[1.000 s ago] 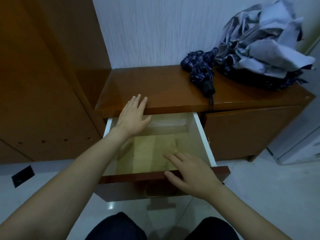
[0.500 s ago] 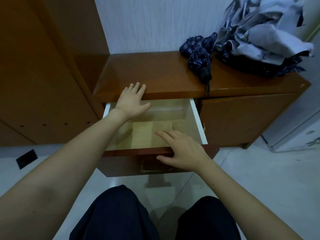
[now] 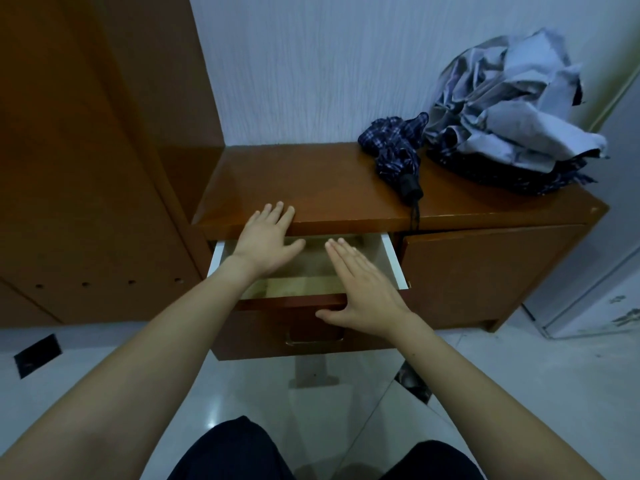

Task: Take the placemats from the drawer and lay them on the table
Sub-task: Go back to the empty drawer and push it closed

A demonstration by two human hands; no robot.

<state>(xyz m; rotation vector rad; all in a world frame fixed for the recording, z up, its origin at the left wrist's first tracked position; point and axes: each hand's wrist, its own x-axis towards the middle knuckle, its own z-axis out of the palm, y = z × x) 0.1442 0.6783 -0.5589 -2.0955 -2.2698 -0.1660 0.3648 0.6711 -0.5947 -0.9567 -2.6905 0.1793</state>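
The drawer (image 3: 393, 259) of a low brown cabinet (image 3: 311, 181) stands pulled out, with white side walls and a brown front. Pale yellowish placemats (image 3: 301, 284) lie flat on its bottom, partly hidden by my arms. My left hand (image 3: 265, 242) reaches over the drawer's left side, its straight fingertips touching the cabinet top's front edge. My right hand (image 3: 360, 289) stretches flat over the drawer's right half, fingers straight, thumb below the drawer front's top edge. Neither hand holds anything.
A folded dark plaid umbrella (image 3: 398, 154) and a heap of grey-blue cloth (image 3: 512, 123) lie on the cabinet top at the right. A tall brown wardrobe (image 3: 86, 150) stands to the left. My dark-trousered knees (image 3: 242, 452) are over the glossy white floor.
My right hand has moved forward from the drawer's front edge and now reaches flat over its inside. My left hand stays at the cabinet top's edge. The view has shifted back slightly.
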